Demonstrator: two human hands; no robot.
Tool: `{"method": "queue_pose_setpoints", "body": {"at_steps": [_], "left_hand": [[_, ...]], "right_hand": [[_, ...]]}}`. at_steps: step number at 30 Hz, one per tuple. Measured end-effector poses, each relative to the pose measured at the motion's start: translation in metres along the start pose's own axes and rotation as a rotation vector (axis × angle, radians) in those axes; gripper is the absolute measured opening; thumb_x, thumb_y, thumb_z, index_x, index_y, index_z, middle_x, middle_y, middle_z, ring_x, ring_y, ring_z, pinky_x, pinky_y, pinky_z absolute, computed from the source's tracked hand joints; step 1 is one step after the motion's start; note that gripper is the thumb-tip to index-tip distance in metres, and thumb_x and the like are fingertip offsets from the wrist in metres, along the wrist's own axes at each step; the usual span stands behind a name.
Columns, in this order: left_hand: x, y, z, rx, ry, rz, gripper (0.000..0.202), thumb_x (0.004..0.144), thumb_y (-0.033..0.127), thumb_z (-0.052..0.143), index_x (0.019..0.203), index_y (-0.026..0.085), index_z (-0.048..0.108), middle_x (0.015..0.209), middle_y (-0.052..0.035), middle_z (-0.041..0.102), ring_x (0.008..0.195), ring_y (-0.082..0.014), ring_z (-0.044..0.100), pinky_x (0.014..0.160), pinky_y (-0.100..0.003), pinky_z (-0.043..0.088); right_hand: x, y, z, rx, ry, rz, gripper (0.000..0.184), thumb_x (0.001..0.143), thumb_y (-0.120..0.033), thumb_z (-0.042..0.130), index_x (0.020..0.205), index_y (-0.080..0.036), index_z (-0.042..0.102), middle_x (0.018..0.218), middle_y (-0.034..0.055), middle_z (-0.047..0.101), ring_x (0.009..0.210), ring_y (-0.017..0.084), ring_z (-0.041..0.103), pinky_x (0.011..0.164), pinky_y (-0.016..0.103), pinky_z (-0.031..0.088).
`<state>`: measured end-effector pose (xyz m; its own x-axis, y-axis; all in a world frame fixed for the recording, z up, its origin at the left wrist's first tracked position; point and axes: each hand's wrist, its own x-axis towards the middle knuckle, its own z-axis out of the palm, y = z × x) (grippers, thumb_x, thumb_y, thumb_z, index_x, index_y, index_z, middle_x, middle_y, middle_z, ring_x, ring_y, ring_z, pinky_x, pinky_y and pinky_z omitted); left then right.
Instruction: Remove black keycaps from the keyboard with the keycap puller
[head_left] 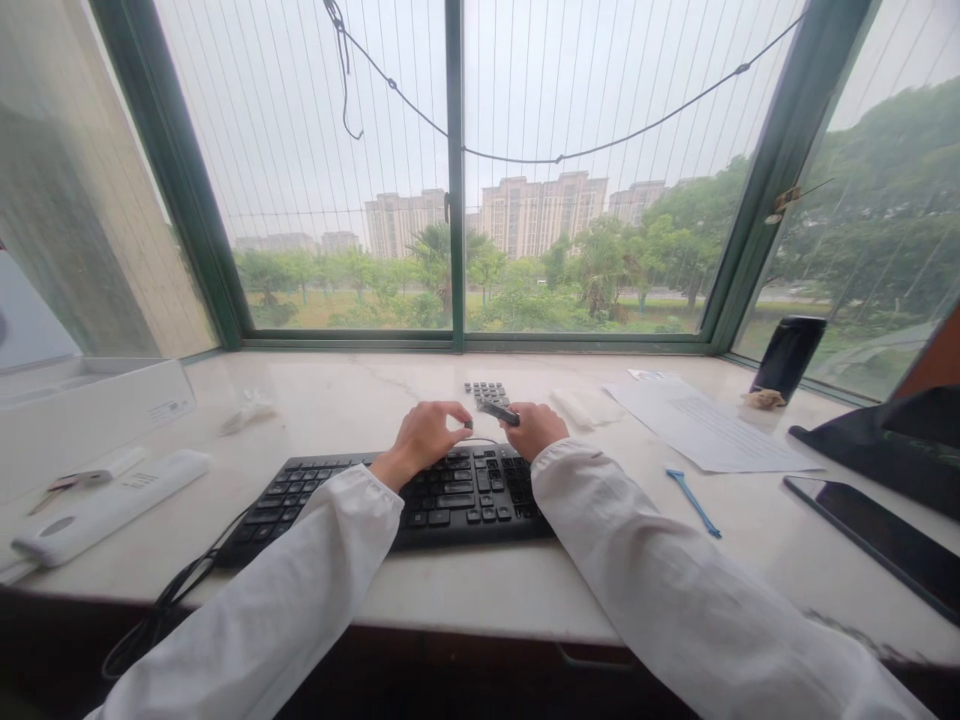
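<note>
A black keyboard [450, 495] lies on the white sill, its right-hand end showing bare places where keys sit elsewhere. Between the thumb and forefinger of my left hand [429, 436] is a small dark keycap [469, 425], held above the keyboard's back edge. My right hand [538, 428] is closed around a short dark-handled tool [498, 411] whose lighter end points left, towards the keycap; its exact kind is too small to make out. Just behind both hands, several loose keycaps [486, 389] stand in rows on the sill.
To the right lie a blue plastic tool [693, 502], a printed sheet [709, 425] and a phone [877, 540]. A dark upright object [789, 358] stands by the window. At left are a white power strip [112, 505], a white box [97, 405] and the keyboard cable [176, 590].
</note>
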<state>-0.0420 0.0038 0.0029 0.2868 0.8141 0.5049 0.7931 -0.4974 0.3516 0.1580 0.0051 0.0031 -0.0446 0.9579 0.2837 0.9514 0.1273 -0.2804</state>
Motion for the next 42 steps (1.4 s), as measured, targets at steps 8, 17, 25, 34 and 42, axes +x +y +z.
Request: {"method": "queue_pose_setpoints", "body": {"at_steps": [8,17,25,34,42], "left_hand": [[0.005,-0.007,-0.003,0.047,0.010,-0.006,0.018,0.078,0.040,0.063,0.089,0.029,0.072,0.092,0.0057,0.073,0.091,-0.0177,0.066,0.090,-0.029,0.047],[0.023,-0.017,-0.005,0.178,-0.078,-0.040,0.020,0.080,0.041,0.061,0.092,0.031,0.072,0.099,0.0054,0.072,0.098,-0.0196,0.063,0.092,-0.032,0.046],[0.072,-0.033,0.005,0.347,-0.235,-0.065,0.018,0.078,0.036,0.061,0.091,0.031,0.072,0.100,0.0053,0.072,0.093,-0.0183,0.063,0.084,-0.028,0.047],[0.117,-0.046,0.034,0.451,-0.285,-0.169,0.019,0.073,0.037,0.066,0.089,0.031,0.073,0.099,0.0029,0.071,0.093,-0.0191,0.062,0.083,-0.028,0.045],[0.142,-0.053,0.056,0.483,-0.296,-0.203,0.027,0.068,0.039,0.070,0.093,0.030,0.073,0.101,-0.0013,0.071,0.094,-0.0204,0.062,0.083,-0.027,0.045]], "right_hand": [[0.014,0.025,-0.001,-0.049,0.016,0.047,0.027,0.084,-0.037,0.047,0.090,-0.025,0.070,0.088,0.0083,0.069,0.081,0.024,0.064,0.066,0.031,0.043],[0.025,0.049,-0.002,-0.079,0.033,0.100,0.023,0.081,-0.031,0.048,0.089,-0.021,0.068,0.087,0.0101,0.067,0.080,0.025,0.064,0.067,0.034,0.045],[0.024,0.044,-0.003,-0.084,0.013,0.060,0.022,0.079,-0.028,0.051,0.090,-0.019,0.067,0.087,0.0112,0.067,0.080,0.024,0.064,0.067,0.033,0.046],[0.024,0.044,-0.002,-0.090,-0.011,0.051,0.023,0.080,-0.029,0.051,0.093,-0.018,0.067,0.090,0.0128,0.067,0.082,0.024,0.063,0.069,0.033,0.045],[0.023,0.042,-0.006,-0.094,-0.018,0.054,0.024,0.079,-0.029,0.053,0.094,-0.018,0.068,0.092,0.0135,0.067,0.085,0.024,0.063,0.071,0.033,0.046]]}}
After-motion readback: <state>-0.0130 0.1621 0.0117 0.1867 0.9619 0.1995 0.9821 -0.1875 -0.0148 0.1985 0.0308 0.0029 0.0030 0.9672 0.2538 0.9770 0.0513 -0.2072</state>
